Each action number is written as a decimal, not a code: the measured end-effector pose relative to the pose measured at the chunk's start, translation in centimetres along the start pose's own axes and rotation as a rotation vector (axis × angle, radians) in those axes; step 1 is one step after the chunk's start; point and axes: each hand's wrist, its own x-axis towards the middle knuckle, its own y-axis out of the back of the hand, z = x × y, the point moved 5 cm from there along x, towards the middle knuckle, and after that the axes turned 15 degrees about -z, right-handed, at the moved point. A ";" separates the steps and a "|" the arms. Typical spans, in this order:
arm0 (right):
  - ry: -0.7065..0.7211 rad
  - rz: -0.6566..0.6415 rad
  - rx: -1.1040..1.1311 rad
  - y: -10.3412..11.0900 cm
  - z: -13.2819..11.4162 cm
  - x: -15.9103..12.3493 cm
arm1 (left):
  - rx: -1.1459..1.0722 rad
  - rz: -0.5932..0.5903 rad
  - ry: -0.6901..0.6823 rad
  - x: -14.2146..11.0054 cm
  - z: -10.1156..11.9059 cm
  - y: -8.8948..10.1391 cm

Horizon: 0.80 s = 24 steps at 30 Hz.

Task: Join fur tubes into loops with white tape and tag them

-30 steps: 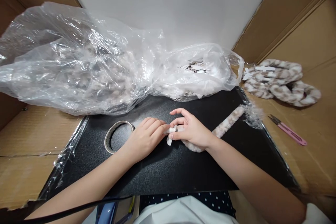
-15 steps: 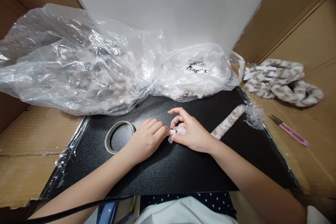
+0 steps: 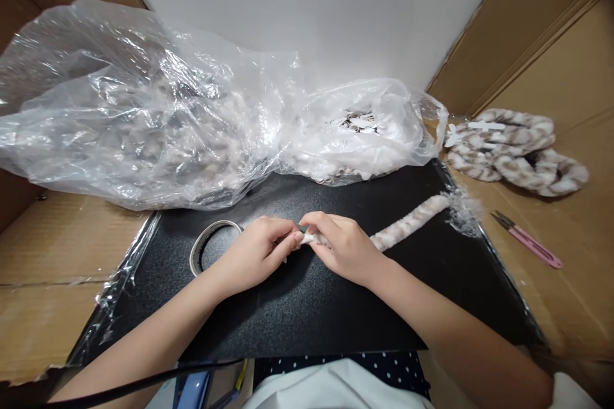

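A fluffy white-and-brown plush strip [image 3: 410, 222] lies slantwise on the black table [image 3: 288, 326], its near end running under my right hand [image 3: 343, 246]. My right hand is closed round that end, just behind its narrow white tip. My left hand [image 3: 261, 252] pinches the white tip between thumb and fingers, and a bit of white material shows below them. The two hands almost touch. Beside my left wrist lies a roll of tape [image 3: 196, 254], partly covered by the hand. Exactly what sits between the fingertips is mostly hidden.
A large clear plastic bag [image 3: 144, 121] of fluffy pieces stands at the back left. Next to it is a smaller bag [image 3: 384, 140] with white pieces. Plush loops [image 3: 522, 153] and pink-handled thread snips [image 3: 532, 246] lie on cardboard at the right.
My left hand has turned so its thumb shows, pinching the tip. The right hand's raised fingers have come down round the plush strip, which now lies straighter.
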 end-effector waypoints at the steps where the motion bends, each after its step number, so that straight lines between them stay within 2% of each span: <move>1: -0.037 -0.007 -0.007 0.0 0.0 0.1 | -0.085 -0.025 0.025 0.0 -0.2 -0.1; 4: -0.121 -0.044 -0.005 -0.2 -0.1 0.3 | -0.307 -0.084 0.077 -0.1 -1.0 -0.5; 6: -0.122 -0.044 -0.018 -0.2 -0.4 0.4 | -0.432 -0.102 0.080 0.0 -1.4 -0.7; 10: -0.024 0.011 -0.112 -0.2 -1.0 0.4 | -0.596 -0.119 0.065 0.2 -1.8 -0.9; 13: 0.044 0.052 -0.144 -0.3 -1.0 0.3 | -0.621 -0.137 0.075 0.2 -1.8 -1.0; 14: 0.041 0.076 -0.130 -0.2 -0.8 0.3 | -0.575 -0.086 0.085 0.2 -1.9 -0.8; 15: 0.018 0.105 -0.100 -0.1 -0.5 0.2 | -0.496 0.016 0.091 0.0 -1.9 -0.2; 17: -0.077 0.151 -0.001 0.4 0.4 0.1 | -0.289 0.325 0.068 -0.8 -1.6 1.5; 19: -0.196 0.161 0.130 0.9 1.4 0.1 | -0.114 0.610 -0.014 -2.2 -0.2 3.3; 20: -0.246 0.156 0.198 1.0 1.9 0.1 | -0.053 0.683 -0.069 -2.8 0.9 3.9; 21: -0.283 0.148 0.255 1.1 2.2 0.1 | -0.002 0.700 -0.127 -3.3 2.3 4.2; 22: -0.308 0.145 0.301 1.1 2.5 0.1 | 0.058 0.669 -0.194 -3.6 3.9 4.3; 23: -0.325 0.144 0.336 1.1 2.8 0.1 | 0.123 0.579 -0.282 -3.9 5.9 4.0; 24: -0.336 0.142 0.359 1.0 3.0 0.1 | 0.161 0.423 -0.408 -4.0 8.0 3.2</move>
